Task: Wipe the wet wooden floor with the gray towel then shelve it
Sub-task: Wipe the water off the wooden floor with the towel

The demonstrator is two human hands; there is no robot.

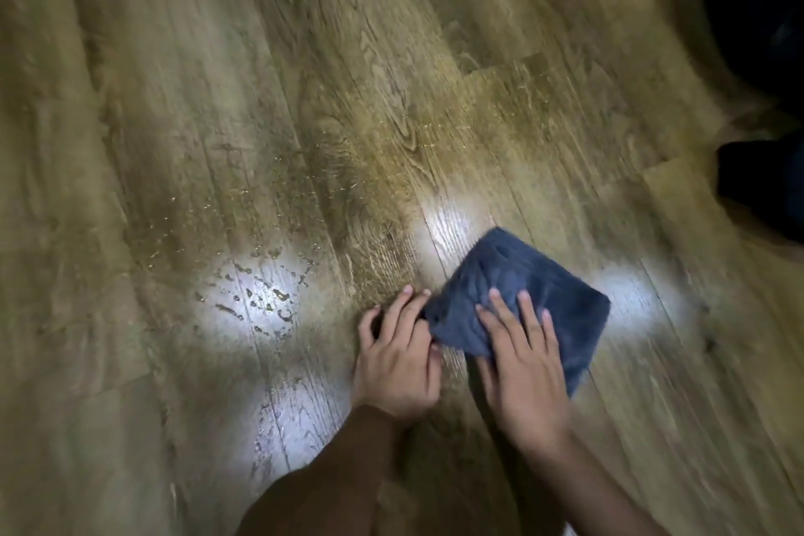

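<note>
A folded gray towel (530,287) lies flat on the wooden floor (391,100), right of centre. My right hand (522,366) presses on its near part with straight, spread fingers. My left hand (398,355), in a brown sleeve, lies beside the towel's left corner and its fingers pinch that edge. Water drops (256,296) glint on the boards to the left of my hands, in a bright patch of reflected light. Finer droplets spread up and to the right across the planks.
A dark shape (765,57) fills the upper right corner, and another dark object (761,187) sits on the floor at the right edge. Bright light reflections lie on the boards around the towel.
</note>
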